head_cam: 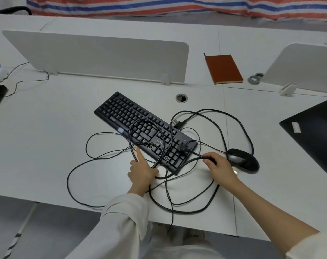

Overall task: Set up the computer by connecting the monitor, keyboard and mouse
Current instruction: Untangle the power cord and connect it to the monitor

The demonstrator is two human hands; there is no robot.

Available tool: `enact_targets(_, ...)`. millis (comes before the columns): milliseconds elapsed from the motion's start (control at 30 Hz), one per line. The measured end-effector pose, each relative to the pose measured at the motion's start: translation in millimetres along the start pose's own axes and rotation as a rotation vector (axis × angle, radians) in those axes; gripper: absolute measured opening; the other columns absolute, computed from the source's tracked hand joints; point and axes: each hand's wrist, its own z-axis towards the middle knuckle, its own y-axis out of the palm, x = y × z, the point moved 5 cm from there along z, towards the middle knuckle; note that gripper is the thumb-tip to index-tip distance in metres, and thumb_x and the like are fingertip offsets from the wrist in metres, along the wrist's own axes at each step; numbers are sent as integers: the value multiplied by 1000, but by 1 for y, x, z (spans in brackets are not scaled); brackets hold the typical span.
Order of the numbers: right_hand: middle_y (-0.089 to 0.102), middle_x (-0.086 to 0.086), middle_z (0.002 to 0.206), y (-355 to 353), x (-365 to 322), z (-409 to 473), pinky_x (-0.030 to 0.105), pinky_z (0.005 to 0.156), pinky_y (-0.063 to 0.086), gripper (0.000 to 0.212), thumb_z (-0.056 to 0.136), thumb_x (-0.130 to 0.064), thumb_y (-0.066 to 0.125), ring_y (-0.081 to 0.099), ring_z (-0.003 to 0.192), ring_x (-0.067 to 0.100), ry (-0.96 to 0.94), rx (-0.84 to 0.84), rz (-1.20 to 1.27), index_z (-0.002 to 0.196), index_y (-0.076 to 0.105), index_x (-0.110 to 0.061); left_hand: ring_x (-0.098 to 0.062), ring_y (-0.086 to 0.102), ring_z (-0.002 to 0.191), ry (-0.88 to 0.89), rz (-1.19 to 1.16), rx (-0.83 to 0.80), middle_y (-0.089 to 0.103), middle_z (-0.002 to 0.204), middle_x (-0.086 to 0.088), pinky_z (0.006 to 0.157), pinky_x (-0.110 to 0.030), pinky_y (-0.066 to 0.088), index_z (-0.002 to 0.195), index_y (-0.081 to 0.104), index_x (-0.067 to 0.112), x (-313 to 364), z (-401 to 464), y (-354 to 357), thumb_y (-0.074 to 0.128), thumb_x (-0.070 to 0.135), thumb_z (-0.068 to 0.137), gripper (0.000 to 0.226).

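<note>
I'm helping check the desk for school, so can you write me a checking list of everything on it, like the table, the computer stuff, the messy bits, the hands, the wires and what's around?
Surface: white desk, with a round cable hole.
Job's things: black keyboard lying at an angle; black and silver mouse to its right; a dark flat panel at the right edge, maybe the monitor.
Clutter: brown notebook; tape rolls.
Hands: left hand with its forefinger on the keyboard's near edge; right hand gripping a black cable beside the mouse.
Cables: tangled black loops over keyboard and desk; a loose plug by the keyboard.
Surroundings: white divider panels; striped tarp behind.
</note>
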Motion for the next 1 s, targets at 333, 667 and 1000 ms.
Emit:
enact_targets(333,62,-3,90,-5,-8,-2,10,70,40,15,93,-9,51,56,85,13,-23,24,83,98,62,-18,-11,47,62,35,-521,22,46,69,5,58,-27,40,148,3,11,-1,-9,-36,62,8,80,90)
enact_targets(667,52,-1,76,-40,-94,34,14,65,39,30,99,-3,35,47,70,8,-76,216,455,115,59,-11,-17,62,64,175,-1130,-93,68,96,-2,51,-26,51,148,15,3,87,-4,-140,55,-5,86,74)
enact_targets(1000,61,6,73,-82,-150,39,18,64,46,19,96,-1,43,51,63,14,-228,79,632,90,58,-10,-11,54,62,236,-661,-503,70,100,-9,62,-24,45,99,66,-1,143,-34,-137,70,30,84,34)
